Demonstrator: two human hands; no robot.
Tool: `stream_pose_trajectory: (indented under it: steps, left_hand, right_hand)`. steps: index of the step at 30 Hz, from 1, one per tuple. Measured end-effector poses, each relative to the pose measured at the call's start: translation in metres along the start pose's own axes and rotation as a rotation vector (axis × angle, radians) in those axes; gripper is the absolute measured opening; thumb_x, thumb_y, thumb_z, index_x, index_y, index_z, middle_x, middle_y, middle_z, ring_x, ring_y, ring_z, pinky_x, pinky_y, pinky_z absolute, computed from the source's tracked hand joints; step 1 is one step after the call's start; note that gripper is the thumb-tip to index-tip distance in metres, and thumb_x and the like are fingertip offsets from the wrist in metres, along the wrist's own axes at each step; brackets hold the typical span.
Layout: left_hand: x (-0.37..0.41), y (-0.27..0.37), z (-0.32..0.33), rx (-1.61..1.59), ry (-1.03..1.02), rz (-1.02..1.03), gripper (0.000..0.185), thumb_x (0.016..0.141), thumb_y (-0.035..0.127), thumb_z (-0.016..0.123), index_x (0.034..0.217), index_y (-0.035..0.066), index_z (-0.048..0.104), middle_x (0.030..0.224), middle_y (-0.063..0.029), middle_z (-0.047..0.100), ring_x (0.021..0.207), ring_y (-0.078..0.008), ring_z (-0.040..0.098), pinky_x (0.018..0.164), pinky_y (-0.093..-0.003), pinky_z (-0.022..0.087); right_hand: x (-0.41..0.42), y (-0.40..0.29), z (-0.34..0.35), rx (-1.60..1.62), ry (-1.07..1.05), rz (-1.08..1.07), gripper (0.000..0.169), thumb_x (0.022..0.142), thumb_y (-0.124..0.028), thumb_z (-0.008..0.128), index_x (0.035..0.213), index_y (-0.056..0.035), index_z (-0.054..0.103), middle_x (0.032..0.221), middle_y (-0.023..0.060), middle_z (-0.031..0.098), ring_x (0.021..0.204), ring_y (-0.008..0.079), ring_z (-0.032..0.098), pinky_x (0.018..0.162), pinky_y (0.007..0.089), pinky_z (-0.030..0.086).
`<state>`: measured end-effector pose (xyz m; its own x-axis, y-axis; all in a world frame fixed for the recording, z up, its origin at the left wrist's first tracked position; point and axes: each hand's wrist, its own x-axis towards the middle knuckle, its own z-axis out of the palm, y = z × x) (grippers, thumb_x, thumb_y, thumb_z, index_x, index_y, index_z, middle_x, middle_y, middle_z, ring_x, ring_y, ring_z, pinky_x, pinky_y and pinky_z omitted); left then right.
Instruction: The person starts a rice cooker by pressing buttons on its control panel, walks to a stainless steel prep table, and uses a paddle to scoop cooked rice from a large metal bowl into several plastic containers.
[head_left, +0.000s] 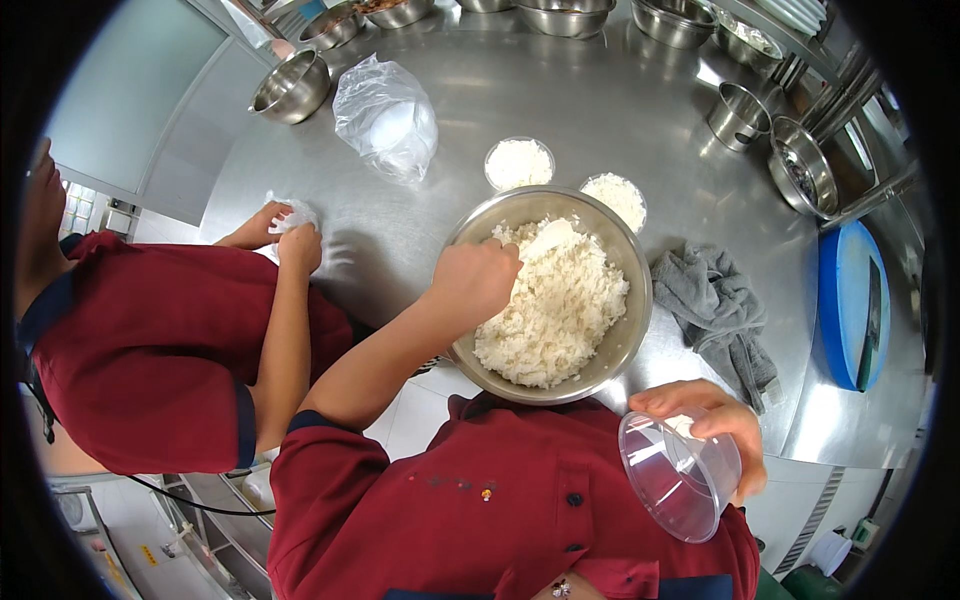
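A large steel bowl (637, 330) of cooked white rice (555, 315) stands at the table's edge in front of me. Over its left side, my left hand (480, 281) is closed around the handle of a pale rice paddle (551, 236), whose blade lies on the rice. To the right of the bowl, my right hand (720, 427) grips a clear plastic tub (671, 487), tilted on its side, with a little rice visible in it. Two round clear tubs filled with rice, one (519, 163) behind the bowl and one (616, 199) at its back right, stand on the table.
A co-worker (165, 345) at the left handles a thin plastic bag (296, 217). A clear bag (386, 120) with white contents lies on the steel table (465, 97). Several steel bowls (566, 19) line the back. A grey cloth (712, 307), blue board (847, 300) and knife (871, 322) are right.
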<state>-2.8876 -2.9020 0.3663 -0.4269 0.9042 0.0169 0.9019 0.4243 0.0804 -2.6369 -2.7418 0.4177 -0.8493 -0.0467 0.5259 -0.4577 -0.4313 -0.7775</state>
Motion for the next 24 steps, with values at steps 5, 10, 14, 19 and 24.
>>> stream_pose_trajectory:
  steps: [5, 10, 14, 19, 24]
  left_hand:
    - [0.014, 0.006, 0.016, -0.019, -0.004, 0.059, 0.023, 0.085, 0.023, 0.049, 0.074, 0.003, 0.057, 0.064, -0.0115, 0.059, 0.055, -0.0283, 0.058, 0.05, -0.0381, 0.046]
    - [0.019, 0.021, 0.023, -0.089, -0.149, 0.063, 0.026, 0.087, 0.023, 0.045, 0.074, 0.003, 0.057, 0.058, -0.0134, 0.058, 0.052, -0.0299, 0.057, 0.049, -0.0392, 0.045]
    - [0.019, 0.015, 0.026, -0.102, -0.239, 0.112, 0.027, 0.088, 0.024, 0.044, 0.077, 0.002, 0.057, 0.057, -0.0149, 0.057, 0.051, -0.0314, 0.057, 0.049, -0.0405, 0.044]
    - [0.015, 0.018, 0.037, -0.263, -0.36, 0.146, 0.028, 0.088, 0.026, 0.043, 0.081, 0.002, 0.054, 0.059, -0.0179, 0.056, 0.056, -0.0361, 0.056, 0.052, -0.045, 0.043]
    - [0.001, 0.028, 0.05, -0.416, -0.429, 0.137, 0.028, 0.088, 0.028, 0.041, 0.082, 0.004, 0.053, 0.064, -0.0198, 0.056, 0.062, -0.0387, 0.055, 0.058, -0.0474, 0.042]
  right_hand:
    - [-0.006, 0.016, -0.028, -0.207, 0.262, -0.116, 0.089, 0.063, -0.055, 0.069, 0.128, -0.0054, 0.033, 0.124, 0.0238, 0.037, 0.115, 0.0419, 0.039, 0.089, 0.0544, 0.039]
    - [0.001, 0.101, -0.074, -0.337, 0.98, -0.291, 0.095, 0.063, -0.062, 0.065, 0.132, -0.0102, 0.024, 0.129, 0.0171, 0.034, 0.118, 0.0363, 0.037, 0.087, 0.0505, 0.043]
    - [0.014, 0.124, -0.081, -0.251, 1.022, -0.306, 0.096, 0.062, -0.063, 0.065, 0.132, -0.0116, 0.023, 0.129, 0.0149, 0.032, 0.119, 0.0357, 0.035, 0.089, 0.0492, 0.042]
    - [0.014, 0.129, -0.083, -0.273, 0.925, -0.271, 0.098, 0.063, -0.063, 0.064, 0.133, -0.0105, 0.019, 0.131, 0.0152, 0.03, 0.12, 0.0356, 0.033, 0.09, 0.049, 0.041]
    - [0.016, 0.128, -0.081, -0.314, 0.939, -0.257, 0.097, 0.064, -0.063, 0.063, 0.133, -0.0105, 0.019, 0.131, 0.016, 0.03, 0.12, 0.0354, 0.034, 0.09, 0.0479, 0.041]
